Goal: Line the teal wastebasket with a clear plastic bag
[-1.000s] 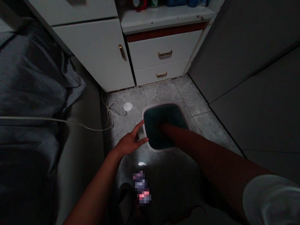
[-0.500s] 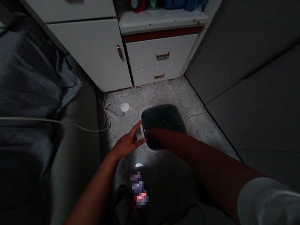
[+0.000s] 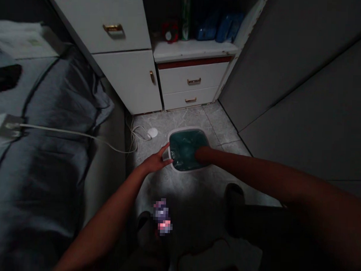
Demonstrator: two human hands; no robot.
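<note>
A small light-rimmed trash bin (image 3: 171, 163) stands on the floor, lined with a green plastic bag (image 3: 183, 145). The bag's film looks wrinkled and shiny along the left inner side. At the bin's left side, my left hand (image 3: 156, 162) holds the rim between thumb and fingers. My right hand (image 3: 202, 154) reaches in from the right, down inside the bag. Its fingers are hidden, so I cannot see whether they grip anything.
White cabinets with a drawer handle (image 3: 194, 81) stand behind the bin. A white cable (image 3: 136, 134) lies by a white disc (image 3: 152, 132). Grey bedding (image 3: 65, 119) is at left, grey panels (image 3: 288, 95) at right. A blurred-out object (image 3: 162, 218) appears near my feet.
My right hand has shifted from the bin's left inside toward its right side, and more of the green bag shows. My left hand stays at the rim. The view has tilted up.
</note>
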